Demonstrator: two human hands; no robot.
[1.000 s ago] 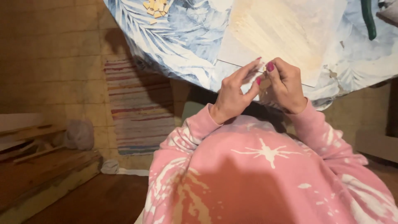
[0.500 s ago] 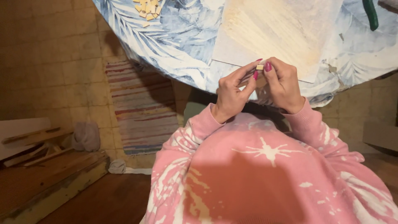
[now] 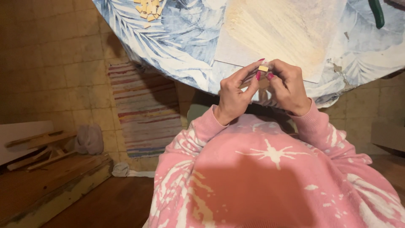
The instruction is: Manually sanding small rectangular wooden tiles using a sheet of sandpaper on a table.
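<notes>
Head view: both hands, left hand (image 3: 234,95) and right hand (image 3: 289,86), pinch one small tan piece (image 3: 263,68), fingers closed on it; more pieces (image 3: 148,7) apparently wait on the tabletop (image 3: 181,46).

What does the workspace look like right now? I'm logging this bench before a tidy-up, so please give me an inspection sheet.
Surface: table under a blue and white leaf-print cloth, with a pale sheet lying on it.
Job's things: small tan piece pinched between both hands at the table edge.
Clutter: pile of tan pieces at the far side; green tool handle at the top right.
Grippers: left hand and right hand meet at the piece, fingers closed on it.
Cables: nothing seen.
Surroundings: tiled floor, striped rug, wood planks at left, pink sweater.
</notes>
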